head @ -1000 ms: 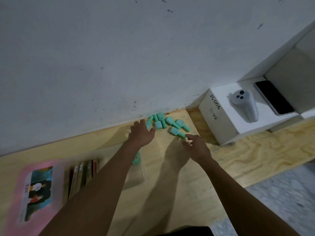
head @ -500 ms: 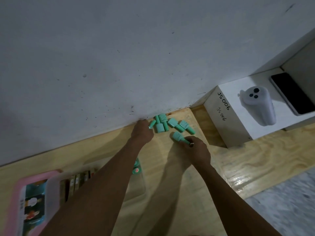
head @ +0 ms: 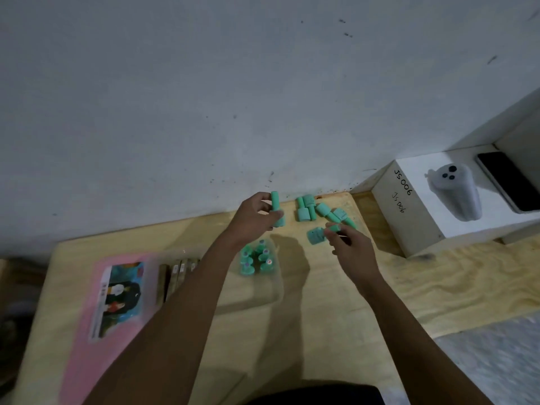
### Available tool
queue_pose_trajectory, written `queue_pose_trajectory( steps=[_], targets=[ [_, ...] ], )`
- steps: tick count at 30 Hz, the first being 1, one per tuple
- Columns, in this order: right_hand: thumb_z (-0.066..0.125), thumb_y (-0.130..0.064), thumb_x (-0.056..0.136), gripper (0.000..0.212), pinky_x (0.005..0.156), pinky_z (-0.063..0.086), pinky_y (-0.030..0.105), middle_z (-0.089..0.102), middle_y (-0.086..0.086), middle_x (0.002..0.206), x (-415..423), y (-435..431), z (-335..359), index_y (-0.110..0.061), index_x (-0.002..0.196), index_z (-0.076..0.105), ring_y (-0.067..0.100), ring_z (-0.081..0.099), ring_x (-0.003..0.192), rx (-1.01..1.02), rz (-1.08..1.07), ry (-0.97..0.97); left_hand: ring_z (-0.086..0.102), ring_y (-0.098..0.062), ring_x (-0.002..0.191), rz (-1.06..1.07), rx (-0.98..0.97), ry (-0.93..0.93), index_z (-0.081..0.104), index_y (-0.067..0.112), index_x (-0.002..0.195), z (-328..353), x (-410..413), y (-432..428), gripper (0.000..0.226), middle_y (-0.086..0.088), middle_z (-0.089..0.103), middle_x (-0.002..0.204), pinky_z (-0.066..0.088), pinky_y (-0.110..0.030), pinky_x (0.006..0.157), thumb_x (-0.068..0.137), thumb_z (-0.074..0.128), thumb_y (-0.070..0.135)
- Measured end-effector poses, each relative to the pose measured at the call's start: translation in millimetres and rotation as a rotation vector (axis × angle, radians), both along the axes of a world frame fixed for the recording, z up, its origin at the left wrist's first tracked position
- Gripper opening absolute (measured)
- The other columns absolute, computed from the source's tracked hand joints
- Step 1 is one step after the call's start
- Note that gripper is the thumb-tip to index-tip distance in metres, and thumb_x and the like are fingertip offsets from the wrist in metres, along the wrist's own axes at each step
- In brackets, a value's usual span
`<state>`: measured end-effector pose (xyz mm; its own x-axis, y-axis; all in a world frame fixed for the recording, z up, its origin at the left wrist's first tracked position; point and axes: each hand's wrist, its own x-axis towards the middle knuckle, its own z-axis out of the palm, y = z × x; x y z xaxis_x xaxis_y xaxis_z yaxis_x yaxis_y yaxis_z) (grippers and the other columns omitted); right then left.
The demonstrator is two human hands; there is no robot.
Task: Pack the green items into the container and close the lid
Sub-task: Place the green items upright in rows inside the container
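Just beyond the clear plastic container [head: 258,292], which holds several small green plastic bottles [head: 257,258], the left hand [head: 255,222] grips one green bottle [head: 276,207] upright while the right hand [head: 352,248] pinches a second green bottle [head: 316,236] beside the loose green pile [head: 320,210].

Makeshift workroom: plywood bench [head: 321,302], scuffed wall [head: 204,97], hand-labelled box [head: 409,217].

The plywood tabletop [head: 321,323] bears loose green bottles [head: 304,210] by the wall [head: 204,97], a clear container [head: 263,290] and a pink lid [head: 81,346].
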<state>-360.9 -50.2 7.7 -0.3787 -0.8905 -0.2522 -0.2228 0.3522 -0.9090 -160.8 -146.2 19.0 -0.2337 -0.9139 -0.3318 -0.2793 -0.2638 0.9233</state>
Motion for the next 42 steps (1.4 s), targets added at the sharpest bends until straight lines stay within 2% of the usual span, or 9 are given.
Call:
queue_pose_trajectory(
  steps=[5, 8, 12, 16, 19, 21, 24, 36, 42],
  targets=[
    [0.065, -0.022, 0.091, 0.013, 0.071, 0.051, 0.014, 0.066, -0.012, 0.103, 35.1, 15.1, 5.7, -0.025, 0.104, 0.065, 0.0, 0.062, 0.088, -0.116, 0.154, 0.053, 0.069, -0.024, 0.083, 0.147, 0.074, 0.194, 0.058, 0.016, 0.108, 15.7, 36.9, 44.6, 0.018, -0.01, 0.07, 0.097, 0.06, -0.039, 0.079, 0.091, 0.063, 0.017],
    [0.068, -0.025, 0.089, 0.014, 0.069, 0.048, 0.011, 0.063, -0.02, 0.101, 53.7, 22.8, -0.8, -0.027, 0.102, 0.063, -0.002, 0.062, 0.081, -0.124, 0.284, 0.169, 0.068, -0.023, 0.081, 0.227, 0.097, 0.21, 0.061, 0.016, 0.106, 11.7, 54.8, 67.7, 0.015, -0.009, 0.069, 0.096, 0.059, -0.035, 0.074, 0.091, 0.062, 0.019],
    [0.072, -0.03, 0.083, 0.019, 0.066, 0.05, 0.026, 0.064, -0.019, 0.093, 72.2, 30.3, -12.4, -0.036, 0.098, 0.062, 0.004, 0.061, 0.077, -0.091, 0.448, 0.402, 0.067, -0.015, 0.078, 0.235, 0.028, 0.073, 0.063, 0.02, 0.094, -0.5, 73.0, 90.1, 0.007, -0.003, 0.072, 0.089, 0.056, -0.028, 0.07, 0.088, 0.066, 0.024],
    [0.068, -0.037, 0.083, 0.02, 0.066, 0.043, 0.026, 0.066, -0.017, 0.095, 85.6, 33.8, -23.9, -0.036, 0.103, 0.066, 0.005, 0.056, 0.084, 0.017, 0.504, 0.641, 0.062, 0.002, 0.06, 0.158, -0.09, -0.133, 0.068, 0.014, 0.095, -16.3, 83.0, 104.3, 0.014, -0.004, 0.072, 0.08, 0.044, -0.008, 0.053, 0.084, 0.071, 0.021],
    [0.068, -0.036, 0.085, 0.023, 0.078, 0.048, 0.032, 0.066, -0.009, 0.107, 92.3, 36.3, -33.9, -0.029, 0.106, 0.07, 0.013, 0.055, 0.099, -0.041, 0.516, 0.798, 0.065, -0.013, 0.074, 0.127, -0.121, -0.212, 0.069, 0.018, 0.091, -31.2, 85.3, 110.3, 0.014, -0.001, 0.07, 0.083, 0.051, -0.023, 0.067, 0.08, 0.075, 0.024],
    [0.067, -0.036, 0.085, 0.024, 0.08, 0.049, 0.035, 0.06, -0.003, 0.11, 96.1, 36.9, -38.3, -0.027, 0.107, 0.072, 0.017, 0.051, 0.104, -0.05, 0.505, 0.868, 0.058, -0.009, 0.072, 0.093, -0.145, -0.308, 0.07, 0.017, 0.097, -39.6, 83.1, 112.4, 0.02, 0.001, 0.063, 0.088, 0.044, -0.021, 0.065, 0.08, 0.075, 0.027],
    [0.066, -0.036, 0.086, 0.024, 0.079, 0.048, 0.035, 0.056, -0.001, 0.11, 97.8, 35.9, -41.5, -0.029, 0.109, 0.072, 0.019, 0.048, 0.105, -0.017, 0.465, 0.897, 0.051, -0.01, 0.072, 0.074, -0.156, -0.392, 0.071, 0.017, 0.101, -47.4, 76.9, 115.8, 0.024, 0.002, 0.054, 0.083, 0.034, -0.019, 0.058, 0.08, 0.074, 0.027],
    [0.069, -0.036, 0.083, 0.025, 0.074, 0.051, 0.036, 0.059, -0.002, 0.103, 91.1, 35.4, -54.0, -0.028, 0.107, 0.072, 0.018, 0.051, 0.099, -0.058, 0.438, 0.864, 0.067, -0.019, 0.079, 0.142, -0.121, -0.423, 0.074, 0.019, 0.097, -67.4, 54.1, 124.2, 0.02, -0.001, 0.072, 0.084, 0.056, -0.034, 0.072, 0.078, 0.069, 0.021],
    [0.068, -0.037, 0.084, 0.026, 0.071, 0.051, 0.033, 0.058, -0.005, 0.103, 89.6, 36.6, -58.6, -0.029, 0.108, 0.071, 0.015, 0.051, 0.098, -0.068, 0.428, 0.832, 0.068, -0.018, 0.081, 0.152, -0.15, -0.438, 0.074, 0.019, 0.103, -69.4, 51.5, 123.3, 0.025, -0.002, 0.074, 0.09, 0.056, -0.036, 0.076, 0.077, 0.071, 0.021]
  ],
)
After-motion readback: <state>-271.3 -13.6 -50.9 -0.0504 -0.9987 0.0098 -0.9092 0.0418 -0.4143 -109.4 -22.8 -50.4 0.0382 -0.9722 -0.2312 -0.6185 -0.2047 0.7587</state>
